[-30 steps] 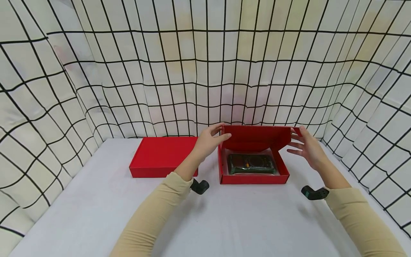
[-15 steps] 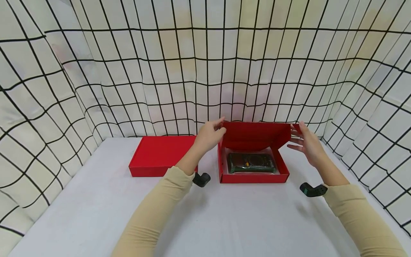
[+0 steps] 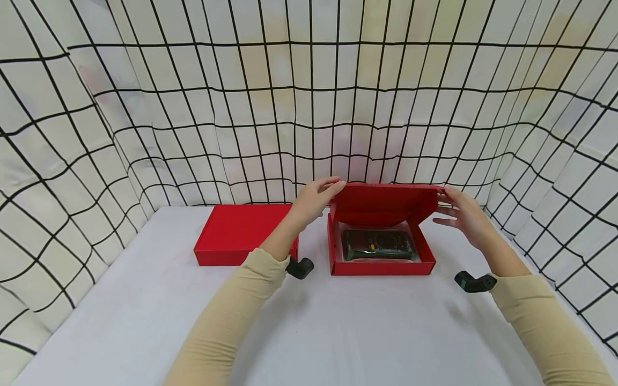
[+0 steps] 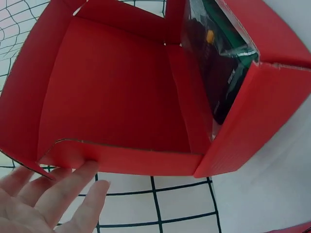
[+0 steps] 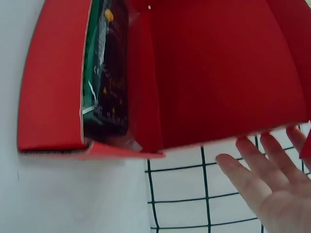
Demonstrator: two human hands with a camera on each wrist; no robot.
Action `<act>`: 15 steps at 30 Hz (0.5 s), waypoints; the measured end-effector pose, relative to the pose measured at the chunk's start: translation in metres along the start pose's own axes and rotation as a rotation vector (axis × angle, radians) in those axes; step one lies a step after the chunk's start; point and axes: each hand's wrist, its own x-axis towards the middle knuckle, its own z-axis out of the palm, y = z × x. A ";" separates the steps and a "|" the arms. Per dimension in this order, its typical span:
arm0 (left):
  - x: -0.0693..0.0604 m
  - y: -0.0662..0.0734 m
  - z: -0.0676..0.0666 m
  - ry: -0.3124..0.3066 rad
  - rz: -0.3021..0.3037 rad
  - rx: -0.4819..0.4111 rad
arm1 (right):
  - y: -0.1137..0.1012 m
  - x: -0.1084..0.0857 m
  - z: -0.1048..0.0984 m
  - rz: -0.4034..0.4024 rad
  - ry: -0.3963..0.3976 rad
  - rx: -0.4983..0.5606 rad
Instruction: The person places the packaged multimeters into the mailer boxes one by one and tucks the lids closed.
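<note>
A red cardboard box (image 3: 381, 269) stands with its lid (image 3: 386, 203) raised at the back. Inside lies a dark multimeter (image 3: 379, 244) with a green casing, in clear plastic. My left hand (image 3: 311, 203) is at the lid's left front corner; in the left wrist view its rather straight fingers (image 4: 63, 196) touch the side flap, some partly behind the front flap. At the right corner my right hand (image 3: 465, 214) supports the lid with outstretched fingers. Several of these fingertips (image 5: 250, 148) meet or approach the side flap's edge in the right wrist view.
A second red box (image 3: 246, 230), lid down, sits to the left on the white table (image 3: 338, 332). White cloth walls (image 3: 314, 107) with black grid lines enclose the back and sides. A black device (image 3: 475, 282) is worn at each wrist.
The lid rose slightly, then tipped a little, its top edge turning inward. My left hand shifted up and its thumb now lies at the lid corner. The multimeter has not moved.
</note>
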 end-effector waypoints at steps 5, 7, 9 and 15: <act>0.001 -0.001 0.000 0.014 -0.043 -0.055 | 0.001 -0.001 -0.006 0.009 -0.081 -0.024; 0.001 -0.002 0.000 0.005 -0.050 -0.062 | 0.001 -0.001 -0.008 0.013 -0.100 -0.030; 0.001 -0.004 -0.001 -0.005 -0.051 -0.064 | 0.001 -0.001 -0.010 0.019 -0.115 -0.031; -0.002 -0.015 -0.001 -0.040 -0.011 -0.047 | 0.008 -0.002 -0.014 0.015 -0.162 -0.050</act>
